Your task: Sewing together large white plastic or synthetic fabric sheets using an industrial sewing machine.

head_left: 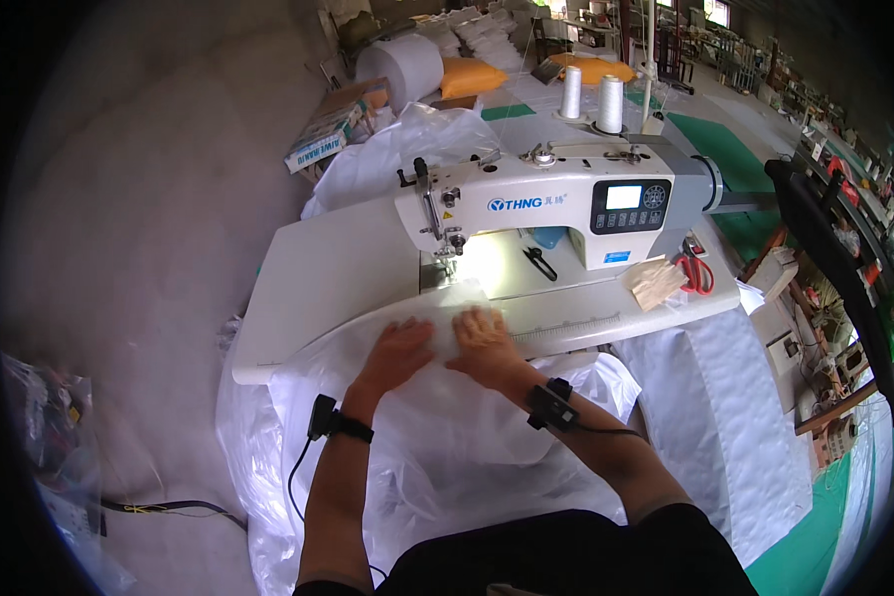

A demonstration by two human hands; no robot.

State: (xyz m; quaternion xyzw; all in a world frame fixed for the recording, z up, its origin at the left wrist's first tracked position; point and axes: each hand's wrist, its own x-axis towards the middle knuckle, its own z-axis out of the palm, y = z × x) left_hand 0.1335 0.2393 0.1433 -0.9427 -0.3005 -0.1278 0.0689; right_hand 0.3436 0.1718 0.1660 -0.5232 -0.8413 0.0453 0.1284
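A white industrial sewing machine [556, 204] stands on a white table [318, 278]. A large sheet of thin white translucent fabric [437, 447] drapes from the table edge down over my lap, its front edge lying under the needle area [449, 248]. My left hand [399, 350] lies flat on the fabric at the table's near edge, fingers together. My right hand [483, 333] presses flat on the fabric just right of it, close below the needle. Both wrists wear black bands with cables.
Small black snips [539, 262] lie under the machine arm. Red-handled scissors [697, 273] and a tan piece [656, 283] sit at the table's right end. Two white thread cones [593, 97] stand behind the machine. White fabric piles, a large roll [402, 68] and orange cushions lie beyond.
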